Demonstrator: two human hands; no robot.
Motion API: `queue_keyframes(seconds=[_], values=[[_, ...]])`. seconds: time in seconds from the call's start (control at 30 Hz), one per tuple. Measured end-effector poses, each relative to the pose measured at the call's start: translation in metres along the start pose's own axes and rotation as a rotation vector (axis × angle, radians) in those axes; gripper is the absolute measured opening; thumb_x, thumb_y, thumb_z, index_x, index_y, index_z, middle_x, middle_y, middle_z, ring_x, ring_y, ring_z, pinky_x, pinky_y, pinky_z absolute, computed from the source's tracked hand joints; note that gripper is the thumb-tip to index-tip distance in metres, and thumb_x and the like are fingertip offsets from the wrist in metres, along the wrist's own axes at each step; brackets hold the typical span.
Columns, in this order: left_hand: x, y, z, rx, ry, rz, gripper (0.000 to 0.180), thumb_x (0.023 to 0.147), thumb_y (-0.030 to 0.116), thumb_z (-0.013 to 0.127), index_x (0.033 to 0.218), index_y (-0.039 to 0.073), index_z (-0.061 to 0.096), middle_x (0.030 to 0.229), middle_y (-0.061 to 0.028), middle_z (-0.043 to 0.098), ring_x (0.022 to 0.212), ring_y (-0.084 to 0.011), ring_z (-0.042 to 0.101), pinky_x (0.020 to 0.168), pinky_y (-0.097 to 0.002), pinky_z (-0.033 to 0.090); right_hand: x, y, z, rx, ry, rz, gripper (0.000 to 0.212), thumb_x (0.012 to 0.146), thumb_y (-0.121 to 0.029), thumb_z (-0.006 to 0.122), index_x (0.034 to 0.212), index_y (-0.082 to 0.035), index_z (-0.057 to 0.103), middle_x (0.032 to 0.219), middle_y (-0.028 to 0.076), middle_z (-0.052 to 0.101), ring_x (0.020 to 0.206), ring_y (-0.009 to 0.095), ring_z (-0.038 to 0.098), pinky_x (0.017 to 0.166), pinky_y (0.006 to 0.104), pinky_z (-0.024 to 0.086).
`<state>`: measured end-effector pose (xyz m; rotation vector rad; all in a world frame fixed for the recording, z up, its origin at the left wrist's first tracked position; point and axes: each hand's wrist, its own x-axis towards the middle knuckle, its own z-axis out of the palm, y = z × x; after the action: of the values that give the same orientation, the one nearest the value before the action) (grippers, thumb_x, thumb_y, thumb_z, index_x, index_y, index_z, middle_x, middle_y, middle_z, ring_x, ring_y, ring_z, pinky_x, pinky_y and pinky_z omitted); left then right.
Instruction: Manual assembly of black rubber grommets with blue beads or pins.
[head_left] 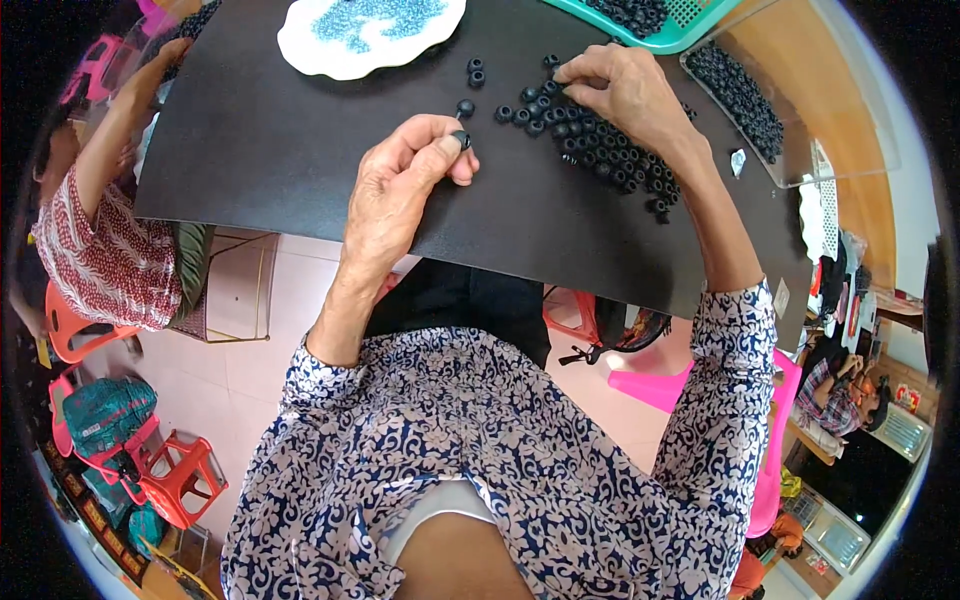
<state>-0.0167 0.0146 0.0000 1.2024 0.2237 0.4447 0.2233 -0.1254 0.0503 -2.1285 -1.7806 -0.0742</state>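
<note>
My left hand (405, 185) is closed above the dark table, pinching a black bead (461, 139) between thumb and fingers. Just beyond its fingertips is another round black bead (466, 107), with a short thin light line showing beneath it; whether the two are joined I cannot tell. My right hand (630, 95) reaches over a loose pile of black beads (610, 150), its thumb and fingers drawn together at a black bead (551, 88) on the pile's left edge. Many of the beads show open holes. Two beads (476, 72) lie apart, close to the white plate.
A scalloped white plate (335, 62) with tiny blue beads stands at the far side. Behind the pile are a green basket (690, 35) and a clear tray (790, 170) of black beads. A person in a red patterned top (105, 245) sits at left, near red stools (185, 480).
</note>
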Motion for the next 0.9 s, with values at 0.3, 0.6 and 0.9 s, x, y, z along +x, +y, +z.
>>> queue_keyframes(seconds=[0.3, 0.6, 0.9], values=[[0.003, -0.003, 0.003, 0.018, -0.007, 0.0, 0.016, 0.095, 0.012, 0.053, 0.097, -0.002, 0.061, 0.082, -0.0033, 0.062, 0.076, -0.0078, 0.057, 0.076, -0.0226, 0.047, 0.006, -0.006, -0.003, -0.121, -0.06, 0.013, 0.021, 0.074, -0.005, 0.067, 0.094, 0.001, 0.067, 0.075, 0.014, 0.065, 0.065, 0.021, 0.063, 0.064, 0.0332, 0.052], [0.002, -0.002, 0.005, -0.012, 0.01, -0.021, 0.018, 0.095, 0.013, 0.053, 0.1, -0.003, 0.061, 0.081, -0.0036, 0.063, 0.077, -0.0084, 0.057, 0.076, -0.0231, 0.047, -0.019, -0.083, 0.018, 0.937, 0.081, 0.411, 0.011, 0.083, 0.004, 0.061, 0.093, 0.001, 0.062, 0.085, -0.002, 0.061, 0.077, 0.006, 0.062, 0.069, 0.0182, 0.048], [0.006, -0.004, 0.006, 0.025, 0.008, -0.026, 0.019, 0.095, 0.013, 0.053, 0.103, -0.003, 0.06, 0.079, -0.0029, 0.062, 0.077, -0.0089, 0.057, 0.075, -0.0226, 0.047, -0.03, -0.098, 0.054, 1.289, 0.153, 0.402, 0.011, 0.084, 0.007, 0.061, 0.093, 0.002, 0.062, 0.085, 0.004, 0.065, 0.081, 0.012, 0.065, 0.074, 0.0236, 0.054]])
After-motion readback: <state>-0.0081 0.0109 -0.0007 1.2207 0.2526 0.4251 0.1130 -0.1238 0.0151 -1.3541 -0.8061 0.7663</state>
